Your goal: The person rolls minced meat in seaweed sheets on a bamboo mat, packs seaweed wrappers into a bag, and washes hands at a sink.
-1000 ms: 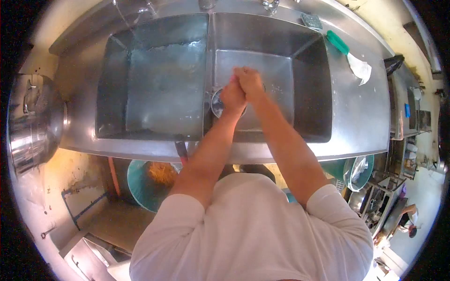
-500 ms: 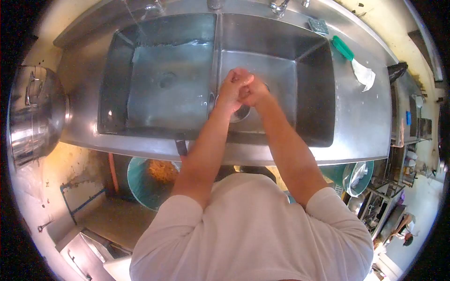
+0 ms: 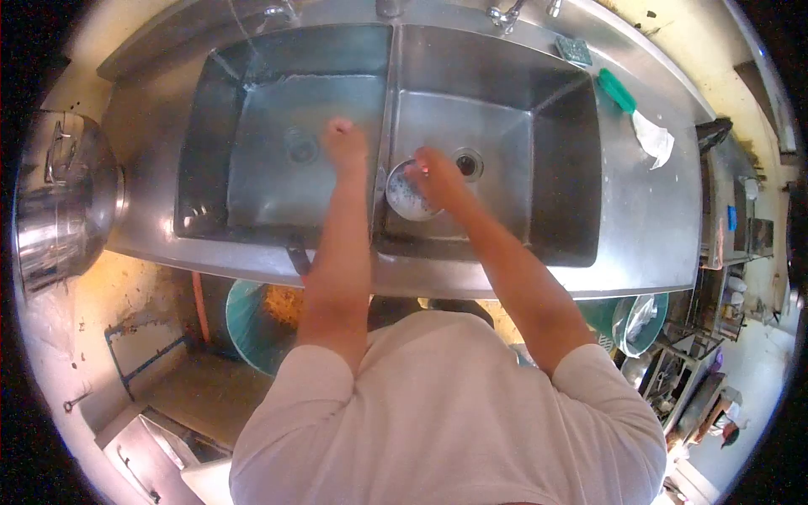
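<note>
My left hand is over the left basin, near the divider. Its fingers look curled in, and nothing shows in them. Over the right basin, my right hand hangs above a round bowl with whitish, speckled contents. Motion blurs its fingers, so whether they touch the bowl or hold anything is unclear. Water stands in the left basin, where a round drain shows on the bottom. The right basin's drain lies just right of my right hand.
Taps line the back edge. A scouring pad, a green brush and a white cloth lie at the right. A large metal pot stands left. Below the counter are green tubs. Another person is far right.
My hands were clasped together over the right basin and have parted. The left moved left over the water; the right stayed by the bowl, which is now more exposed.
</note>
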The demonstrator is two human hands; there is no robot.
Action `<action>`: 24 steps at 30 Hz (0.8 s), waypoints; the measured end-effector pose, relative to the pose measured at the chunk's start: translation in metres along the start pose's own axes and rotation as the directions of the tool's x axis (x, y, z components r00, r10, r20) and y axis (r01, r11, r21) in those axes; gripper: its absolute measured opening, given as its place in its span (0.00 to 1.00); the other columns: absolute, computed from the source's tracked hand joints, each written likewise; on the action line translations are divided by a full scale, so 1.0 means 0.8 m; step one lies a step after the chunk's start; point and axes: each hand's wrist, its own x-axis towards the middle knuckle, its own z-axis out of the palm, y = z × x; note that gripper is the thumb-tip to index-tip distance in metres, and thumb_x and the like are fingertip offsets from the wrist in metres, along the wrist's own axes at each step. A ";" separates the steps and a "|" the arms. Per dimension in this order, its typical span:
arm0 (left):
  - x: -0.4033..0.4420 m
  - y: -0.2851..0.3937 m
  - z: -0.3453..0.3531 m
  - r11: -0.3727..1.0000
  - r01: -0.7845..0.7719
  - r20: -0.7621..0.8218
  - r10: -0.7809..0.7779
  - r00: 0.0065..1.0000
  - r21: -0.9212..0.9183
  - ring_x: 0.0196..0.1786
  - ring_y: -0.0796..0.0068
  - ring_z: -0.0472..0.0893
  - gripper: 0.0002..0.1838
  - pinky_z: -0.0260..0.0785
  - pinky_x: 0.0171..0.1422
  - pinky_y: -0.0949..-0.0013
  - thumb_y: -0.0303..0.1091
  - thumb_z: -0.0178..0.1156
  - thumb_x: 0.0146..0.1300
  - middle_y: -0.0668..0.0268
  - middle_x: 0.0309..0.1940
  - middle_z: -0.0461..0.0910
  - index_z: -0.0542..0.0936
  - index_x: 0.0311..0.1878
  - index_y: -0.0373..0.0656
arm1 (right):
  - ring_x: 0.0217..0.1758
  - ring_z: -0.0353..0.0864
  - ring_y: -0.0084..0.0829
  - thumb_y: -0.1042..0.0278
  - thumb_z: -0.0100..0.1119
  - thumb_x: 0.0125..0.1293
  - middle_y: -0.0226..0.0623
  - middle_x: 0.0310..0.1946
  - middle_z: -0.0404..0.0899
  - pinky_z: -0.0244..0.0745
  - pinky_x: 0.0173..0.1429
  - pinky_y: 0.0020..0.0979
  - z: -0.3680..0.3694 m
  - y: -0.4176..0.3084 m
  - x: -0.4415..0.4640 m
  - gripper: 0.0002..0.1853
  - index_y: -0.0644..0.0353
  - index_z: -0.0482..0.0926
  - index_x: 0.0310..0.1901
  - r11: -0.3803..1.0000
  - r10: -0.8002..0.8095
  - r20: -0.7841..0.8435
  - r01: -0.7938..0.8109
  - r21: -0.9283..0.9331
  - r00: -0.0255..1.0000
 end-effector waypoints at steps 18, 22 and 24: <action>-0.106 0.053 0.071 0.778 0.593 0.731 -0.279 0.622 -0.207 0.28 0.65 0.83 0.22 0.73 0.29 0.64 0.50 0.51 0.78 0.61 0.25 0.83 0.81 0.34 0.43 | 0.43 0.84 0.38 0.50 0.68 0.66 0.40 0.36 0.83 0.80 0.50 0.42 -0.036 -0.031 0.024 0.17 0.56 0.81 0.42 -0.211 0.273 0.438 -0.391 0.896 0.857; -0.126 0.041 0.071 0.923 -0.385 0.419 0.359 0.834 -0.023 0.40 0.41 0.83 0.21 0.74 0.46 0.48 0.49 0.52 0.76 0.49 0.32 0.85 0.82 0.40 0.39 | 0.48 0.83 0.37 0.55 0.69 0.64 0.38 0.42 0.84 0.80 0.52 0.38 -0.041 -0.026 0.033 0.15 0.57 0.82 0.44 0.004 0.444 0.403 -0.451 0.892 0.800; -0.132 0.040 0.067 0.972 -0.228 0.523 0.167 0.836 0.054 0.50 0.46 0.84 0.15 0.75 0.51 0.46 0.44 0.59 0.68 0.52 0.40 0.86 0.81 0.46 0.42 | 0.49 0.83 0.38 0.56 0.68 0.65 0.38 0.43 0.84 0.79 0.54 0.38 -0.032 0.002 0.041 0.14 0.57 0.82 0.44 0.101 0.493 0.348 -0.450 0.887 0.797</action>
